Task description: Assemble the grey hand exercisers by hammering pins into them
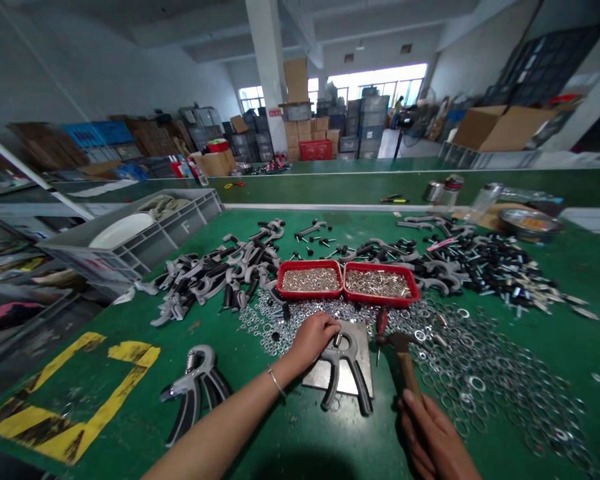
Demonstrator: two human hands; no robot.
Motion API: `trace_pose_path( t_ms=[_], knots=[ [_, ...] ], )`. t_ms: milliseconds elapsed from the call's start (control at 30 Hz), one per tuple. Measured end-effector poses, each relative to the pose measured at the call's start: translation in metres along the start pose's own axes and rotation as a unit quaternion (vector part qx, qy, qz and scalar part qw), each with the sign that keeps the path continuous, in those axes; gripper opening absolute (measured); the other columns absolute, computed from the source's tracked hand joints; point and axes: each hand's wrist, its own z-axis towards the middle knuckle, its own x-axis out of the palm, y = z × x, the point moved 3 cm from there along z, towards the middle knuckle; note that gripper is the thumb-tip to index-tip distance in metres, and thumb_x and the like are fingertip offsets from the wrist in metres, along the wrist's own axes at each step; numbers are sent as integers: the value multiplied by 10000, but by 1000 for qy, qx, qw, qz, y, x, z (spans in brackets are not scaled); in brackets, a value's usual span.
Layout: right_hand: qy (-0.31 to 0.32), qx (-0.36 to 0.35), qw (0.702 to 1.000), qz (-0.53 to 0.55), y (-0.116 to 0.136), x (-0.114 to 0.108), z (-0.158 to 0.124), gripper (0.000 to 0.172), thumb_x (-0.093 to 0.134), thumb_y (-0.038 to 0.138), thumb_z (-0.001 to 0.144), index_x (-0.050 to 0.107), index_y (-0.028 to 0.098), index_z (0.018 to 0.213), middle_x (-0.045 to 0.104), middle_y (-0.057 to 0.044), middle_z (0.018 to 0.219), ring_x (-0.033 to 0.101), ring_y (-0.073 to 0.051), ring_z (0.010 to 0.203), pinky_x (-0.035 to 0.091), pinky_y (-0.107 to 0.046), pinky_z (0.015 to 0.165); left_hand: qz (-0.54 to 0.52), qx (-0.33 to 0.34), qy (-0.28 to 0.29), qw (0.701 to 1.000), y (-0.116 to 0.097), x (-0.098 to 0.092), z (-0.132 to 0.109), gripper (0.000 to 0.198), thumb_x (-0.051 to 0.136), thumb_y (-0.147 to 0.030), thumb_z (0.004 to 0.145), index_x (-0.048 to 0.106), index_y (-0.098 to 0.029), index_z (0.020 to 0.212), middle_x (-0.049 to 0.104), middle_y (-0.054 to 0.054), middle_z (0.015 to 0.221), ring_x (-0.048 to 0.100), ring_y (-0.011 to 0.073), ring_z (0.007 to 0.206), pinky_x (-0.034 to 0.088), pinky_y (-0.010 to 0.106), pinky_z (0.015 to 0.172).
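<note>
My left hand (313, 339) presses down on the top of a black and grey hand grip exerciser (344, 370), which lies on a steel plate (360, 347). My right hand (433, 440) is closed around the wooden handle of a hammer (406, 360), its metal head raised just right of the plate. A red-handled tool (381, 321) stands close to the hammer head, its tip pointing down. Another assembled grip exerciser (195, 393) lies to the left of my left forearm.
Two red trays (310, 280) of small metal parts stand beyond the plate, among piles of grip parts (215, 277) and black handles. Steel rings (480, 387) are scattered across the green bench at right. A grey crate (130, 243) stands at far left, with yellow tape (75, 400) at the bench's near left.
</note>
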Motion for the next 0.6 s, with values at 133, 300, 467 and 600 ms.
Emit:
trace_pose_path(
  t_ms=[133, 300, 467, 600],
  knots=[
    [14, -10, 1000, -8, -2, 1, 1, 507, 672, 680, 744, 520, 227, 915, 451, 113, 505, 206, 5, 297, 141, -105, 284, 29, 22, -9, 999, -6, 1, -5, 159, 571, -221, 917, 703, -171, 845, 671, 41, 871, 614, 184, 851, 450, 299, 816],
    [1, -3, 999, -38, -1, 4, 1, 512, 671, 695, 729, 532, 231, 894, 398, 114, 489, 203, -12, 330, 124, -123, 304, 175, 169, -2, 970, -13, 4, -8, 220, 482, -217, 981, 668, -146, 887, 648, 79, 895, 557, 222, 891, 402, 379, 853],
    [21, -75, 989, -128, 21, 4, -1, 451, 661, 653, 766, 572, 233, 903, 495, 59, 645, 440, -80, 511, 369, -172, 439, 241, 253, 21, 937, -10, 6, -8, 241, 429, -207, 1002, 646, -132, 927, 642, 89, 926, 536, 221, 882, 398, 366, 818],
    [74, -104, 952, -279, 45, 1, 2, 442, 565, 659, 833, 567, 217, 845, 498, 47, 619, 483, -124, 568, 399, -220, 502, 197, 183, 14, 963, -8, 4, -5, 182, 483, -218, 986, 630, -145, 906, 634, 66, 918, 557, 204, 896, 412, 338, 825]
  ],
)
